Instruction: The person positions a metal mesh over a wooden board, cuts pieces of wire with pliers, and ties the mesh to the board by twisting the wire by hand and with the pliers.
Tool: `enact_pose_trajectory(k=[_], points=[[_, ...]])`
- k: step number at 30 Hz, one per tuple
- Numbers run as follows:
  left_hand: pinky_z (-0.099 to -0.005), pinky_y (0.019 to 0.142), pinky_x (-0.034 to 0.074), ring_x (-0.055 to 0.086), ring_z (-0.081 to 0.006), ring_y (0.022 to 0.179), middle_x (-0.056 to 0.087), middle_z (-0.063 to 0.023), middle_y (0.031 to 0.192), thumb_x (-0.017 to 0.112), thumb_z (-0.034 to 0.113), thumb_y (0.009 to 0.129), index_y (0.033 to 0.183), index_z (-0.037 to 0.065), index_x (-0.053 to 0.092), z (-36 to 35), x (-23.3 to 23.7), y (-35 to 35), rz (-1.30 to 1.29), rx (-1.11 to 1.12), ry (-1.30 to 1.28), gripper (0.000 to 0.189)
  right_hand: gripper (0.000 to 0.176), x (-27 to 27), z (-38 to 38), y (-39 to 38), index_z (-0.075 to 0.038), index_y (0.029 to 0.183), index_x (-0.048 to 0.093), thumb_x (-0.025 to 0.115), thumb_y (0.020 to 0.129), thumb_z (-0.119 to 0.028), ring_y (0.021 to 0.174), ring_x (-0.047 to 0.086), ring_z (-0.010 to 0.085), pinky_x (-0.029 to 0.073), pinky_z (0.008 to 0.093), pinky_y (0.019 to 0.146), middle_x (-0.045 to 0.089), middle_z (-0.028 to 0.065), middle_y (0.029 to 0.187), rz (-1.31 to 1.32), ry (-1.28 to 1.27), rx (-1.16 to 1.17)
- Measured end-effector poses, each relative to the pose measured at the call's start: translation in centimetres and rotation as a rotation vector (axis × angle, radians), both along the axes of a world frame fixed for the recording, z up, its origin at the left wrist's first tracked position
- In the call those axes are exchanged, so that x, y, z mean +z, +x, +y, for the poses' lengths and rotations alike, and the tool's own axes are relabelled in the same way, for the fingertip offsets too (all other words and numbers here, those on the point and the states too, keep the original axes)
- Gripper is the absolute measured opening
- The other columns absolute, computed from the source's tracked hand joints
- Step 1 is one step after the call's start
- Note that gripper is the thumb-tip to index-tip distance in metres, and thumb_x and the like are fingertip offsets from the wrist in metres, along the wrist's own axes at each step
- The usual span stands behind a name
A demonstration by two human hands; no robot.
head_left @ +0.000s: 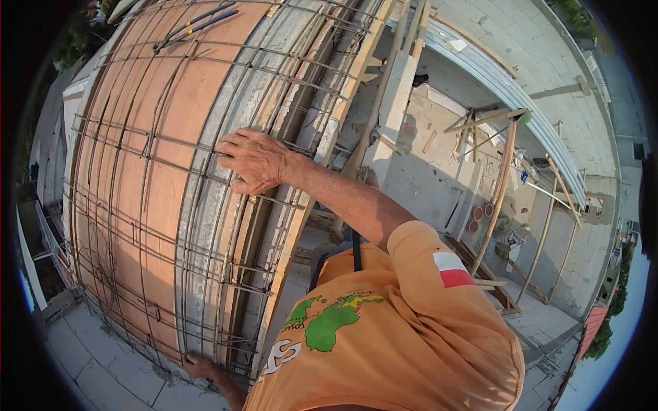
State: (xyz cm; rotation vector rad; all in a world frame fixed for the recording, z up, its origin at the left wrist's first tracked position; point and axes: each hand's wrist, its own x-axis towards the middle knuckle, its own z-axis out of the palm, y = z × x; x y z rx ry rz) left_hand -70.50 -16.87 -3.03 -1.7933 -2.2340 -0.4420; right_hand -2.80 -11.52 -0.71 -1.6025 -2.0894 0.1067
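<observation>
Steel bars (226, 259) across formwork trough (288, 264)

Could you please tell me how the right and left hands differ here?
The right hand appears larger, nearer the picture's middle; the left hand appears smaller, near the bottom edge. The right arm shows up to its orange sleeve; the left forearm shows only in part. Both hands are bare and at the rebar grid.

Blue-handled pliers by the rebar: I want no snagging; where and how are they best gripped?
Probably around both blue grips, from above at the picture's upper right: the pliers have long handles running that way, nearly side by side, while the dark head points lower left, near the rebar.
</observation>
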Motion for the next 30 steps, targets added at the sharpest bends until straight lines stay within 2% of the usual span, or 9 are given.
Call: enact_pose_trajectory(k=[8,10,12,14,18,20,24,27,30], points=[[-0.051,0.085,0.049,0.059,-0.0437,0.107,0.063,-0.0273,0.116,0.047,0.038,0.097,0.128,-0.006,0.056,-0.1,2.7,4.3,-0.231,0.08,0.169,0.055,0.053,0.0,0.4,0.4,0.001,0.117,0.061,0.06,0.079,-0.036,0.126,0.047,0.0347,0.039,0.0474,0.106,0.054,0.0216,0.132,-0.035,0.079,0.049],[-0.0473,0.086,0.051,0.058,-0.0418,0.112,0.06,-0.0268,0.124,0.048,0.041,0.098,0.135,-0.003,0.051,1.4,4.0,5.4,0.102,0.102,0.17,0.058,0.053,0.0,0.7,0.6,0.003,0.115,0.06,0.06,0.079,-0.035,0.125,0.048,0.0359,0.039,0.0479,0.105,0.054,0.0228,0.13,-0.042,0.127,0.082],[-0.0495,0.093,0.047,0.055,-0.0392,0.12,0.054,-0.0261,0.132,0.047,0.047,0.099,0.139,0.002,0.048,3.9,3.0,8.0,-0.162,-0.103,0.236,0.061,0.052,0.3,0.5,0.6,0.004,0.115,0.06,0.06,0.079,-0.033,0.123,0.048,0.0366,0.039,0.0486,0.104,0.055,0.0239,0.127,-0.044,0.116,0.081],[-0.053,0.102,0.043,0.047,-0.0365,0.131,0.044,-0.0242,0.143,0.046,0.052,0.099,0.144,0.005,0.042,4.8,6.1,21.5,-0.605,-0.122,0.069,0.066,0.053,0.4,0.6,0.8,0.007,0.115,0.059,0.058,0.081,-0.034,0.121,0.049,0.0373,0.039,0.0489,0.102,0.055,0.0252,0.125,-0.055,0.102,0.124],[-0.0508,0.113,0.031,0.033,-0.0378,0.141,0.03,-0.0215,0.154,0.047,0.056,0.097,0.151,0.008,0.032,7.8,7.8,39.5,-0.642,-0.328,-0.214,0.073,0.059,0.0,0.6,0.6,0.01,0.118,0.055,0.053,0.089,-0.041,0.121,0.048,0.0407,0.037,0.0511,0.105,0.054,0.0294,0.124,-0.078,0.076,0.139],[-0.0528,0.114,0.029,0.029,-0.0368,0.143,0.028,-0.0215,0.155,0.049,0.059,0.095,0.153,0.009,0.028,8.8,8.4,45.9,-0.758,-0.26,-0.259,0.08,0.055,-0.2,0.7,0.9,0.009,0.12,0.055,0.053,0.094,-0.04,0.123,0.048,0.0423,0.035,0.0546,0.107,0.052,0.0295,0.124,0.191,0.151,0.103],[-0.0579,0.116,0.018,0.026,-0.0371,0.145,0.025,-0.0213,0.157,0.046,0.067,0.092,0.154,0.01,0.024,11.4,5.0,47.2,-0.79,-0.178,-0.291,0.087,0.042,6.9,1.4,11.2,0.004,0.12,0.056,0.058,0.096,-0.03,0.123,0.049,0.0413,0.039,0.0554,0.106,0.05,0.0256,0.123,0.435,0.267,0.289],[-0.058,0.116,-0.003,0.018,-0.0371,0.148,0.02,-0.0204,0.159,0.034,0.078,0.088,0.154,0.011,0.025,12.1,4.8,48.3,-0.522,-0.009,-0.388,0.094,0.031,8.1,4.3,27.2,0.003,0.112,0.06,0.058,0.095,-0.024,0.109,0.055,0.036,0.041,0.0539,0.098,0.056,0.0181,0.111,0.182,0.365,0.033],[-0.0586,0.116,0.0,0.017,-0.0356,0.148,0.021,-0.019,0.16,0.036,0.076,0.088,0.154,0.011,0.027,13.5,2.1,48.2,-0.27,0.14,-0.372,0.092,0.033,5.5,7.4,40.6,0.004,0.109,0.062,0.055,0.098,-0.026,0.104,0.057,0.0326,0.042,0.045,0.092,0.062,0.0157,0.103,-0.083,0.307,-0.17]])
